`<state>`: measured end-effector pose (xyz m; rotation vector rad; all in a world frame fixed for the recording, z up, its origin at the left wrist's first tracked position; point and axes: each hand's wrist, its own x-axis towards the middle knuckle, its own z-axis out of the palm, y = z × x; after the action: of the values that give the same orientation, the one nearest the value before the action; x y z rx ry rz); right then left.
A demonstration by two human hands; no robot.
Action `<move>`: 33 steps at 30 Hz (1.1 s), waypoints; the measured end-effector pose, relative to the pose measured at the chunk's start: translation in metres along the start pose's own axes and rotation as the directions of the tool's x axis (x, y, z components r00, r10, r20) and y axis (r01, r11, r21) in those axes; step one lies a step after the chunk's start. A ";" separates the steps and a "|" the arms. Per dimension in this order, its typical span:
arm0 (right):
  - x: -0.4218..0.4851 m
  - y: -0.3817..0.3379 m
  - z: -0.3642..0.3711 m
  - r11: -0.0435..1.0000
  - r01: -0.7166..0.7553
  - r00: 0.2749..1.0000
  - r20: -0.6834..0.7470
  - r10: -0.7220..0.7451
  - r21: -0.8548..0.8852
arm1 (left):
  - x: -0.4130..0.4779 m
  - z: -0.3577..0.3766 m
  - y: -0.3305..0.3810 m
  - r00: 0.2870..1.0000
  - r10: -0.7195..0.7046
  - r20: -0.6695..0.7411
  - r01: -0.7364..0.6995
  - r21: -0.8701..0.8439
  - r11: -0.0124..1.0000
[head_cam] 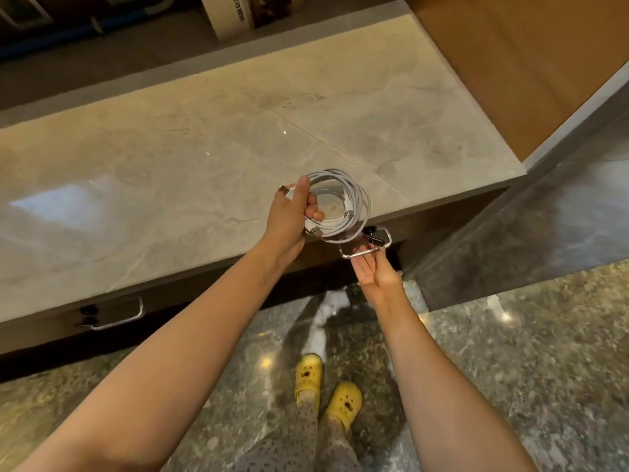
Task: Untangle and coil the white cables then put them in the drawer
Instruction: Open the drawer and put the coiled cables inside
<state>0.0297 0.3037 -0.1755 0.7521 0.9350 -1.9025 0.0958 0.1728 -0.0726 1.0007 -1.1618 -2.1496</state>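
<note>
My left hand (292,212) grips a round coil of white cables (354,199), held just above the front edge of the stone countertop (170,185). Two metal plugs stick out near my fingers. Below and to the right, my right hand (372,267) is palm up with its fingers curled under the silver drawer handle (367,250) on the dark drawer front (425,229). The drawer looks shut; its inside is hidden.
A second silver handle (119,318) sits on the drawer front at lower left. A brown cabinet panel (510,63) rises at the right, a cardboard box (252,11) stands beyond the counter. My feet in yellow clogs (326,390) stand on the speckled floor.
</note>
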 end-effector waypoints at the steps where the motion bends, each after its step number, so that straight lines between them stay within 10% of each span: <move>1: -0.001 0.001 -0.003 1.000 0.010 1.000 0.003 -0.010 -0.003 | 0.000 0.000 0.000 1.000 -0.004 -0.002 0.004 -0.010 1.000; 17: -0.042 0.010 -0.059 1.000 0.003 1.000 -0.021 -0.003 -0.020 | -0.008 0.005 0.004 0.999 -0.023 -0.024 0.024 0.033 0.999; 21: -0.074 -0.002 -0.066 0.967 0.019 0.993 -0.110 -0.048 -0.255 | -0.008 0.004 0.003 0.999 -0.008 -0.034 0.010 0.039 0.999; 24: -0.112 -0.019 -0.062 0.601 0.255 0.847 -0.125 -0.516 -0.757 | -0.009 0.003 0.001 0.999 -0.011 -0.036 0.012 0.045 0.999; 26: -0.132 -0.034 -0.047 0.145 0.498 0.634 0.244 -0.733 -0.855 | -0.009 0.004 0.000 0.999 -0.013 -0.035 0.015 0.049 0.999; 30: -0.103 -0.052 -0.016 -0.615 0.448 0.677 0.695 -0.240 -0.649 | -0.010 0.004 0.001 0.999 -0.008 -0.034 0.010 0.065 0.998; 33: -0.081 -0.052 -0.012 -0.820 0.321 0.756 0.649 -0.080 -0.475 | -0.011 0.001 0.000 1.000 0.014 -0.005 -0.013 0.064 0.998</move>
<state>0.0213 0.3668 -0.1019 -1.3605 2.4673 -0.1647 0.1011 0.1811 -0.0683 1.0224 -1.2387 -2.1100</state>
